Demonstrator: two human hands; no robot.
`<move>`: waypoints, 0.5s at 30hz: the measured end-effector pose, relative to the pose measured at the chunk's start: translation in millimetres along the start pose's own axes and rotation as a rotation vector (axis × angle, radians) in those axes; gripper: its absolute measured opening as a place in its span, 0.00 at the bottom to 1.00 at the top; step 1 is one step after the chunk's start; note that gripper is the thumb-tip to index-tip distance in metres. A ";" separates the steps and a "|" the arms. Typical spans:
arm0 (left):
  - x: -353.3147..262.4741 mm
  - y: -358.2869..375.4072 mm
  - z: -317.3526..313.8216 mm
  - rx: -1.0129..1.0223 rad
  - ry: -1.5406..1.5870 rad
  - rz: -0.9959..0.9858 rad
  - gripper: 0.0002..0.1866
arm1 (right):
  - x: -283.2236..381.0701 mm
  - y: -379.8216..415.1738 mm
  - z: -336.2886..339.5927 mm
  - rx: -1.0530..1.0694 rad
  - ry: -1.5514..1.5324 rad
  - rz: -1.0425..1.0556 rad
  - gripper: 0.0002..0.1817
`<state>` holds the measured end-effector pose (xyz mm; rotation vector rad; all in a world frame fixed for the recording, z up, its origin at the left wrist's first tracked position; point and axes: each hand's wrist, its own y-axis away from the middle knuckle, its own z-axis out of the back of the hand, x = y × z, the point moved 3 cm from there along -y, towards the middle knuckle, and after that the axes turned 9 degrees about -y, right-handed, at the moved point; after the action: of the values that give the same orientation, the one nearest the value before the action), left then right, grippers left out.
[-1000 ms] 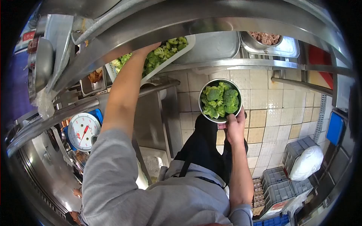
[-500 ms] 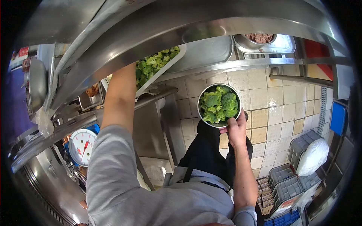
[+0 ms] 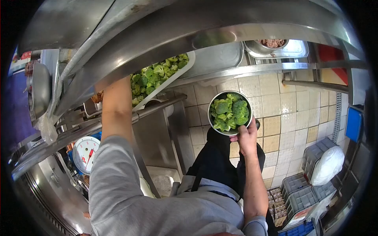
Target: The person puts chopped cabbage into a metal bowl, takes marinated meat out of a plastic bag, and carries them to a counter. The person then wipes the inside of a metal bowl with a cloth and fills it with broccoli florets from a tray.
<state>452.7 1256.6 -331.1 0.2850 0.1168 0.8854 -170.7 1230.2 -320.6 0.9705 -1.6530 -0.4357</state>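
My right hand (image 3: pixel 247 138) grips the near rim of a round metal bowl (image 3: pixel 212 125), with its thumb at the edge. Broccoli florets (image 3: pixel 229 112) fill much of that bowl, which is above the tiled floor. My left arm reaches forward beneath a steel shelf, and the shelf hides the hand. Beside the left forearm lies a white tray (image 3: pixel 170 81) holding many broccoli pieces (image 3: pixel 153 76).
A steel shelf edge (image 3: pixel 177 29) crosses overhead. At the left is a dial scale (image 3: pixel 86 154); a metal rail (image 3: pixel 84 133) runs past it. A pot of meat (image 3: pixel 271 43) stands at the back. Grey crates (image 3: pixel 301 198) and a white bag (image 3: pixel 327 165) are lower right.
The left forearm has shifted left, and more of the broccoli tray shows. The bowl in my right hand is nearly where it was, slightly lower in view.
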 end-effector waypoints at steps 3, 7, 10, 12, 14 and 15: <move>4.6 -3.5 10.1 -0.007 0.024 -0.002 0.44 | 0.5 1.5 0.2 -0.002 -0.010 0.012 0.37; 8.5 1.5 11.8 0.000 0.033 -0.008 0.44 | -0.9 0.6 1.2 -0.007 -0.026 0.000 0.37; 10.9 12.1 9.3 0.002 0.022 -0.015 0.44 | 1.5 1.1 -0.4 -0.012 -0.011 0.014 0.37; -0.2 21.9 -0.1 0.006 -0.001 -0.055 0.44 | 4.3 0.5 -2.1 -0.011 -0.011 0.008 0.37; -25.2 33.4 -20.0 0.015 -0.052 -0.110 0.44 | 1.9 0.4 -2.0 -0.014 -0.012 -0.003 0.37; -38.2 37.3 -30.4 0.026 -0.095 -0.121 0.44 | -0.7 -1.6 -1.1 -0.004 -0.018 -0.006 0.37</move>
<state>394.3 1255.2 -349.8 0.3400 0.0572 0.7494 -169.0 1230.0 -321.9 0.9706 -1.6652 -0.4528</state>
